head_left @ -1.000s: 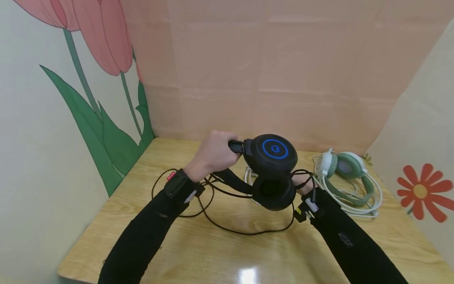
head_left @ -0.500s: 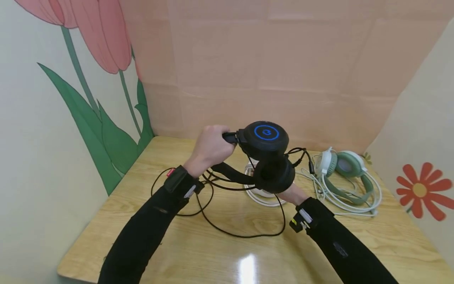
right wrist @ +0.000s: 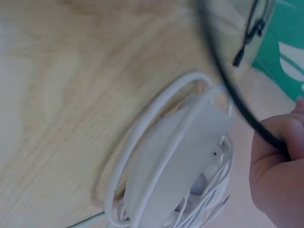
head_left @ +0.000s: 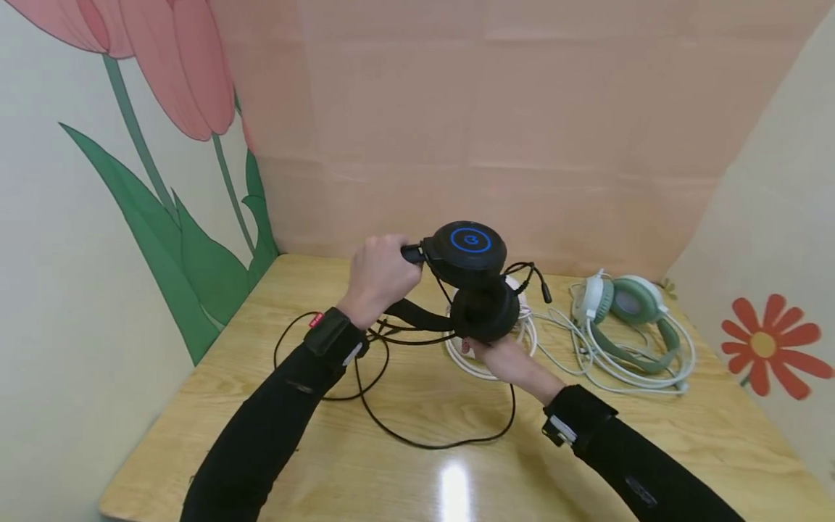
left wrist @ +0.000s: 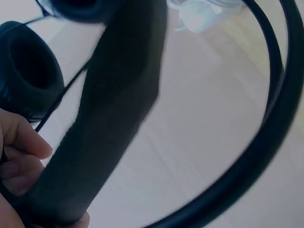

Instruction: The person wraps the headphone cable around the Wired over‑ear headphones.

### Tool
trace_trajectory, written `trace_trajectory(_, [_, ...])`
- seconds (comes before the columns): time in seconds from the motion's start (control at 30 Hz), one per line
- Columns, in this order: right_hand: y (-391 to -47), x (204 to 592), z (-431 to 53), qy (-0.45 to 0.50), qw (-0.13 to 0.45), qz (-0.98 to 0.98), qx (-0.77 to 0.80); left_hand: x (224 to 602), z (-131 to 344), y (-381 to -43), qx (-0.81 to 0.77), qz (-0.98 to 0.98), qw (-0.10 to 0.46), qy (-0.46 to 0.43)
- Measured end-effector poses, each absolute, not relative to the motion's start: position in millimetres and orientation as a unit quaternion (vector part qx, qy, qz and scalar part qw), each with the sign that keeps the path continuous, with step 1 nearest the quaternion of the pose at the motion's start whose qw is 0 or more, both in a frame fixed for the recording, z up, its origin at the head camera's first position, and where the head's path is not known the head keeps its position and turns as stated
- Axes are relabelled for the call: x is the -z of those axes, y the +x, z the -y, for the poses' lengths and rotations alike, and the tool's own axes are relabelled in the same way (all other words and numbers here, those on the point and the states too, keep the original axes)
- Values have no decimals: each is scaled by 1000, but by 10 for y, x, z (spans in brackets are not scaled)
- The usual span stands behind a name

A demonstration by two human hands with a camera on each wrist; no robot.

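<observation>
My left hand (head_left: 383,274) grips the headband of black headphones (head_left: 464,261), raised over the table. The upper ear cup shows a glowing blue ring, and the headband (left wrist: 114,104) crosses the left wrist view. Just below the lower ear cup is my right hand (head_left: 512,361), its fingers partly hidden in the head view. In the right wrist view, the curled fingers (right wrist: 275,156) hold a black cable (right wrist: 237,104). More of this cable loops down onto the table. Behind the lower cup lie white headphones (right wrist: 175,152), with a cable bundled about them.
Green-and-white headphones (head_left: 636,301) with a coiled white cable rest at the table's right. Black cable with a red tag (head_left: 316,320) lies on the left. The wooden table (head_left: 365,471) meets a pink-covered wall (head_left: 496,145) at the back.
The black headphones have shifted left and slightly up with my left hand. My right hand has moved left, from beside the short cable end to under the lower ear cup.
</observation>
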State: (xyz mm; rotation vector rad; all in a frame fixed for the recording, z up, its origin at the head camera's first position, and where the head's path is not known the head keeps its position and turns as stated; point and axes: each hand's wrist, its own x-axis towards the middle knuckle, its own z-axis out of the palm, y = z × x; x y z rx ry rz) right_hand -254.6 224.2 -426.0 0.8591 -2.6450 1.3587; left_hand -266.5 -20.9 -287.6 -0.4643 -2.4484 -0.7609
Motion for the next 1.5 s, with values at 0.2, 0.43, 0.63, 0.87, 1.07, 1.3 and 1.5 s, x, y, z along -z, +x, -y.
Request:
trace_trajectory(0.2, [-2390, 4226, -2162, 259, -16, 902, -345, 3012, 192, -2719, 189, 914, 315, -172])
trace_trajectory(0.43, [-2264, 4061, -2117, 250, -24, 908, -337, 3153, 152, -2743, 110, 905, 366, -189])
trace_trajectory(0.63, [-2198, 3840, -2150, 234, -75, 892, -379, 3230, 102, -2737, 53, 892, 400, -202])
trace_trajectory(0.87, [-2124, 3622, -2201, 191, -168, 847, -467, 3262, 27, -2717, 14, 877, 431, -211])
trace_trajectory(1.07, [-2087, 3524, -2218, 210, -179, 822, -498, 3253, -27, -2683, -17, 861, 457, -222])
trace_trajectory(1.3, [-2043, 3461, -2266, 247, -199, 754, -575, 3246, -58, -2618, -22, 848, 475, -235])
trace_trajectory(1.5, [-2051, 3496, -2283, 287, -226, 661, -656, 3214, -60, -2578, -17, 826, 503, -252])
